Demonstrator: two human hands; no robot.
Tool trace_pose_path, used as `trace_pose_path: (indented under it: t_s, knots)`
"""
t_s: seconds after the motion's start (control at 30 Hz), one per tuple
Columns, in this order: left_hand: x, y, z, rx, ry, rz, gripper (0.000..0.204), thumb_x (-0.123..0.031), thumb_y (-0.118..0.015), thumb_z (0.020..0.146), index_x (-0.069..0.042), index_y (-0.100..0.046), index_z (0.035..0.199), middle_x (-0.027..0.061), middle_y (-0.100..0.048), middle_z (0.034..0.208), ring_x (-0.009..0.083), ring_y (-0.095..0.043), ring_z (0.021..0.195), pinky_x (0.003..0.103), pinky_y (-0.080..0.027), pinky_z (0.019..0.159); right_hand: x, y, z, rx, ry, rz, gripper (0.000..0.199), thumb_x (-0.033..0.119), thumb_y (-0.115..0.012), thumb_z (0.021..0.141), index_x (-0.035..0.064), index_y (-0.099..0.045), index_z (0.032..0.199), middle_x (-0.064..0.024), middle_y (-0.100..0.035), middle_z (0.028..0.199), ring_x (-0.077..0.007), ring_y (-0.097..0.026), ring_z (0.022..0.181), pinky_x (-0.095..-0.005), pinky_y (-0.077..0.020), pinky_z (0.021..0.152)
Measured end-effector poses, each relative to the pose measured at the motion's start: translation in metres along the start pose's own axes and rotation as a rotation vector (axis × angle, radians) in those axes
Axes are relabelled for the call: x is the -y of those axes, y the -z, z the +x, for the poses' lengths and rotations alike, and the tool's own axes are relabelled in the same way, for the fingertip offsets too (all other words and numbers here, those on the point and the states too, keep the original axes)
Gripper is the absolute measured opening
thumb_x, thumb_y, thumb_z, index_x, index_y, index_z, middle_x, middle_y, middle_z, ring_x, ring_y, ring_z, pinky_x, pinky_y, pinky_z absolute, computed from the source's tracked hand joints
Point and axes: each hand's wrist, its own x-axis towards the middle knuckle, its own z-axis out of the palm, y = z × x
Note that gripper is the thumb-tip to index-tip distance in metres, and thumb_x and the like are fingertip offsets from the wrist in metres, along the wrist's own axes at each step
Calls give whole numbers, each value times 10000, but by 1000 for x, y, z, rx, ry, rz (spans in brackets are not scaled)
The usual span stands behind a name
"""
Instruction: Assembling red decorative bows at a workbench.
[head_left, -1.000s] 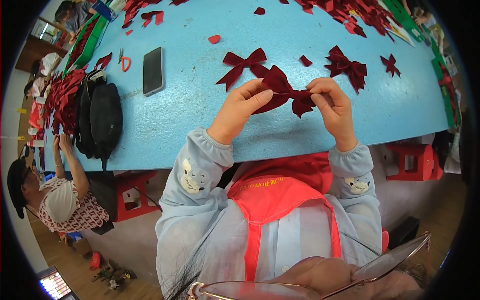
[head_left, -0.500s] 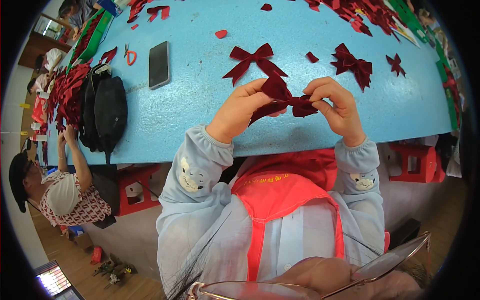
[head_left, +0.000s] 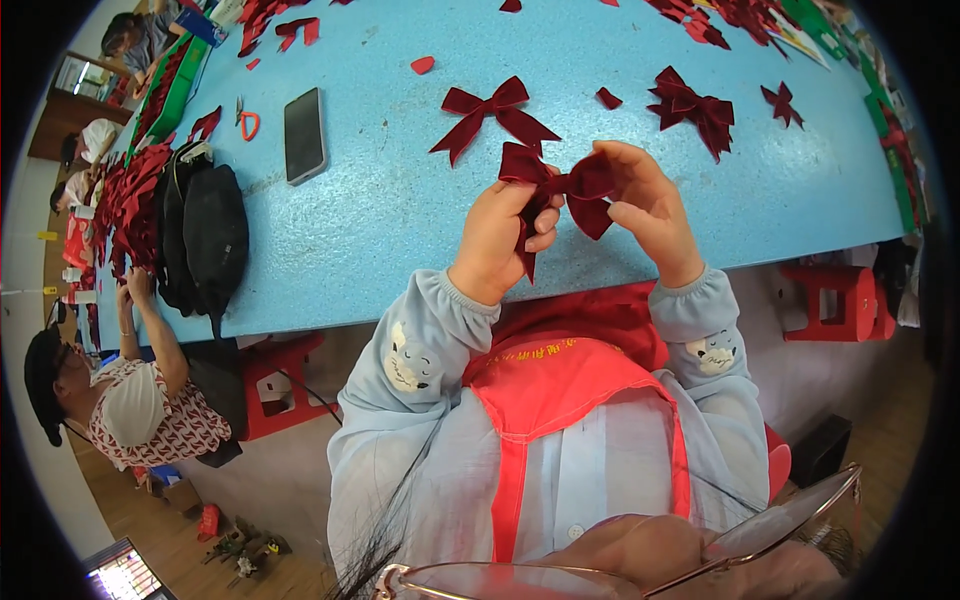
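Observation:
Between my hands, above the near part of the table, is a dark red velvet bow (head_left: 588, 182) with a narrow centre knot. Its left loop and a hanging tail are gripped by my left hand (head_left: 497, 240), fingers curled beneath. My right hand (head_left: 650, 212) has thumb and fingers around the right loop. Just beyond lies a finished-looking bow (head_left: 490, 112) with two pointed tails. Farther right rest a fuller layered bow (head_left: 692, 112) and a small bow (head_left: 782, 104). A small dark red scrap (head_left: 608, 98) lies between them.
On the blue table (head_left: 380, 230) lie a phone (head_left: 305, 136), red-handled scissors (head_left: 248, 122) and a black bag (head_left: 205, 235). Ribbon heaps (head_left: 135, 200) and a green tray (head_left: 175, 90) line the left side. A co-worker (head_left: 140, 395) sits at left; red stools (head_left: 835, 305) stand below the edge.
The bow has turned and its right loop now spreads downward. My left hand has curled lower around the left part; my right hand's fingers have opened wider around the loop.

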Motion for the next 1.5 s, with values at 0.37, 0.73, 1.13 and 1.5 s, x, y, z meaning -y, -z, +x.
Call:
trace_pose_path:
  t_s: [0.37, 0.73, 1.13, 1.5]
  knots:
    - [23, -9, -2, -97, -108, 141, 148, -151, -464, 907, -37, -538, 965, 50, -546, 764, 63, -422, 531, 189, -298, 415, -20, 2, -13, -85, -17, -55, 327, 89, -533, 875, 11, -484, 1188, -60, -559, 1046, -118, -530, 943, -249, -430, 810]
    - [40, -8, -6, -26, -175, 230, 151, -177, -503, 915, -59, -545, 1000, 32, -560, 752, 36, -397, 523, 180, -280, 425, -44, 5, -16, -139, 278, -248, 157, 73, -467, 906, 33, -470, 1058, -81, -528, 895, -120, -520, 817, -250, -435, 737]
    - [41, -5, -9, 81, -342, 328, 112, -85, -475, 910, -52, -504, 1013, 33, -553, 758, 42, -394, 538, 188, -316, 467, -41, 0, -2, -45, 352, -32, 111, -8, -500, 859, 29, -437, 943, -71, -511, 869, -109, -496, 716, -235, -437, 638]
    - [25, -1, -2, 202, -554, 437, 116, -13, -496, 871, -54, -462, 974, 15, -534, 772, 44, -414, 565, 192, -340, 490, -4, 2, 35, 228, 467, -500, 227, 173, -499, 902, 45, -467, 718, -67, -512, 772, -164, -487, 666, -281, -374, 576]
